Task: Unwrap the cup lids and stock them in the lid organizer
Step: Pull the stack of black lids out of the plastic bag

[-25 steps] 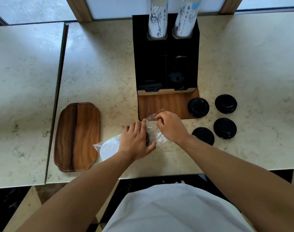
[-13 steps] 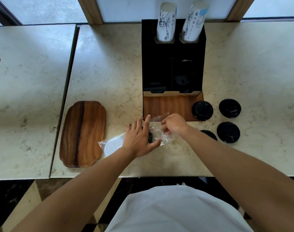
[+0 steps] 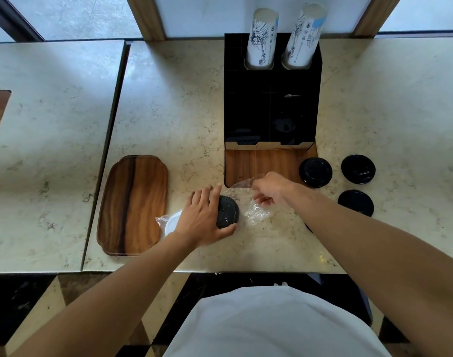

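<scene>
A clear plastic sleeve [image 3: 255, 211] of cup lids lies on the marble counter in front of me. My left hand [image 3: 201, 217] grips the sleeve around a stack of black lids [image 3: 228, 212]; white lids [image 3: 171, 222] show at its left end. My right hand [image 3: 270, 188] pinches the open plastic end and holds it up to the right. The black lid organizer [image 3: 271, 119] with a wood-lined front stands just behind. Three loose black lids [image 3: 315, 172] [image 3: 358, 168] [image 3: 355, 203] lie to its right; a fourth is mostly hidden under my right forearm.
A wooden tray [image 3: 134, 204] lies left of the sleeve. Two stacks of paper cups [image 3: 262, 39] stand in the back of the organizer. A seam [image 3: 109, 150] divides this counter from the one on the left. The counter's front edge runs just below my hands.
My right hand has drawn the plastic end up and to the right, baring more of the black lids. The left hand kept its hold. The camera tilted a little.
</scene>
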A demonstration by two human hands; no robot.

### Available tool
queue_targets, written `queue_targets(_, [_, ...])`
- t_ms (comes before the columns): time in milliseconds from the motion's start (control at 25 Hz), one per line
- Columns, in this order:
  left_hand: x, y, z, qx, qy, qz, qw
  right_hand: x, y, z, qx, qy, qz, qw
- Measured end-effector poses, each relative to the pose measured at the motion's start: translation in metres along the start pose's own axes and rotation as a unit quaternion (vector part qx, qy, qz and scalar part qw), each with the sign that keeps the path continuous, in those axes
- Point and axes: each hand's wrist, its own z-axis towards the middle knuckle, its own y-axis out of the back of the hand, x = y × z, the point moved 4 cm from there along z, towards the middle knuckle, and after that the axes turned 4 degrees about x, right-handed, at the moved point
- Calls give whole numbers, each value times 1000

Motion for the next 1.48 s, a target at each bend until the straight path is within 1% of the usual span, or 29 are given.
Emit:
queue_targets(160, [14,-9,-10,12,25,25,999,-5,0,0,13,16,-71,997])
queue_targets(280, [18,-12,-13,19,25,32,999,-9,-1,2,17,40,-99,994])
queue_targets(360, [18,-13,-14,15,19,40,999,-9,-2,5,-5,63,-153,986])
queue_targets(440, [18,-13,-15,10,17,48,999,-7,-5,9,-47,79,-217,972])
queue_targets(520, [18,-13,-16,0,14,52,999,-6,-7,11,-70,68,-251,963])
queue_targets(640, [18,-14,-16,-15,8,42,999,-7,-12,13,-43,55,-266,962])
queue_targets(720, [18,-14,-15,-20,7,35,999,-9,-13,12,-45,73,-224,971])
queue_targets(800, [19,-14,-15,-24,8,32,999,-9,-10,8,-65,102,-154,981])
queue_targets(840, [19,-14,-15,-25,9,30,999,-9,-8,6,-65,109,-105,986])
queue_targets(920, [19,-14,-16,-28,11,31,999,-13,-7,5,-31,100,42,994])
queue_targets(1000, [19,-15,-16,-28,13,30,999,-17,-8,3,-2,72,193,979])
queue_targets(1080, [19,-15,-16,-25,14,32,999,-24,-8,3,-3,37,264,964])
queue_targets(1160, [19,-15,-15,-24,15,30,999,-30,-7,4,6,0,263,965])
queue_targets(1240, [20,-15,-15,-26,16,26,999,-35,-6,7,46,-19,229,972])
queue_targets(1360, [19,-15,-15,-30,17,28,999,-35,-7,7,110,-24,173,979])
queue_targets(1480, [20,-16,-15,-26,17,34,999,-27,-13,7,138,-17,141,980])
